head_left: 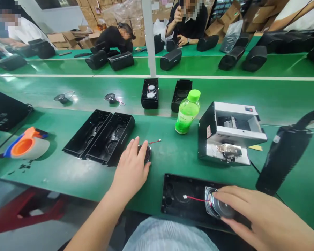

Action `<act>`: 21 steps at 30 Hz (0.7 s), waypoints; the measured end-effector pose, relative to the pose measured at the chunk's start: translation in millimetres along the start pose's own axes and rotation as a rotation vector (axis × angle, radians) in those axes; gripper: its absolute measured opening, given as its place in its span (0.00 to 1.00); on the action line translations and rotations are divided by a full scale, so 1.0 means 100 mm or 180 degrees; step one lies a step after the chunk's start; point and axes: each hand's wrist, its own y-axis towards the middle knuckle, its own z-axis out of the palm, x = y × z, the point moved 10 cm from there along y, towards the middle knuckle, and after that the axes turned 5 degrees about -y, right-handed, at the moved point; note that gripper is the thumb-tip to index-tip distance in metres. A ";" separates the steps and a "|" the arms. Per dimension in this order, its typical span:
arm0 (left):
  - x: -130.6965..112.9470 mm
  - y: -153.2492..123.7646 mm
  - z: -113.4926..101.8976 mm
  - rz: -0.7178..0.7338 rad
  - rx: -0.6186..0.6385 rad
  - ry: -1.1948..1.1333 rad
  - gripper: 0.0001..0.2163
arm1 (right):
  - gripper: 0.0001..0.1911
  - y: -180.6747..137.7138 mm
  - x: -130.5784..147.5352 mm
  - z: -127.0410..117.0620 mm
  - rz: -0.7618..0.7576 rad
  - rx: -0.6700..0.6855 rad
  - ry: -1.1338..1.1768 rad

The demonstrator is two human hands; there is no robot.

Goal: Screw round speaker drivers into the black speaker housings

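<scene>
The right hand (261, 216) has its fingers wrapped round a small speaker driver (217, 206), sitting it in the black speaker shell (178, 195) at the bench's near edge. The left hand (131, 167) lies flat on another driver (146, 153), beside two open housings (102, 136). A green bottle (187, 112) stands just behind.

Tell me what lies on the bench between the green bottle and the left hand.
In the head view, between the green bottle and the left hand lies only a thin red wire from the small speaker under that hand; otherwise bare green mat.
</scene>
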 end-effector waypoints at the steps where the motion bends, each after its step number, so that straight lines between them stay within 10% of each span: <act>1: 0.01 0.02 0.06 -0.0058 0.0070 -0.0005 0.29 | 0.21 0.03 0.02 0.02 -0.0086 -0.0012 -0.0114; 10: 0.14 0.11 0.05 -0.0473 0.0052 -0.0714 0.27 | 0.24 0.22 0.08 0.03 -0.0254 -0.0217 -0.0159; 21: 0.45 -0.29 0.18 -0.1478 -0.0439 -0.3679 0.21 | 0.27 0.23 0.09 0.03 -0.0270 -0.0107 -0.0028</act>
